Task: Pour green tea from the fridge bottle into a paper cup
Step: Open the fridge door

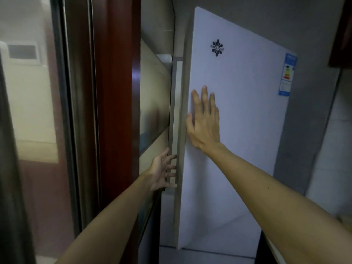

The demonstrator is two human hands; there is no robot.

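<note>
While you stand at the fridge: none of the pour is under way. You face the tall white fridge door [238, 130], so I judge this the very first stage.
Right hand: your right hand [204, 126] lies flat on the front of the door, near its left edge. The grip is apart, fingers straight, holding nothing.
Left hand: your left hand [162, 172] is lower, with its fingertips spread against the pale grey edge strip [182, 111] running down the door's side. The grip is apart and not wrapped round anything I can see.
Door: I cannot tell whether it is sealed or just cracked, and no shelf or interior shows.
Bottle: the green tea bottle is not in view — going by the task, it is presumably behind this door.
Cup: the paper cup is not in view either, nor any surface to stand it on.
Done: you have reached the fridge and have both hands on the door.
Left: open the door, find and lift out the bottle, uncap it, fetch the cup, pour.
Surroundings: a dark red wooden frame [116, 92] stands just left of the fridge, and a blue energy sticker [288, 75] sits at the door's upper right.
</note>
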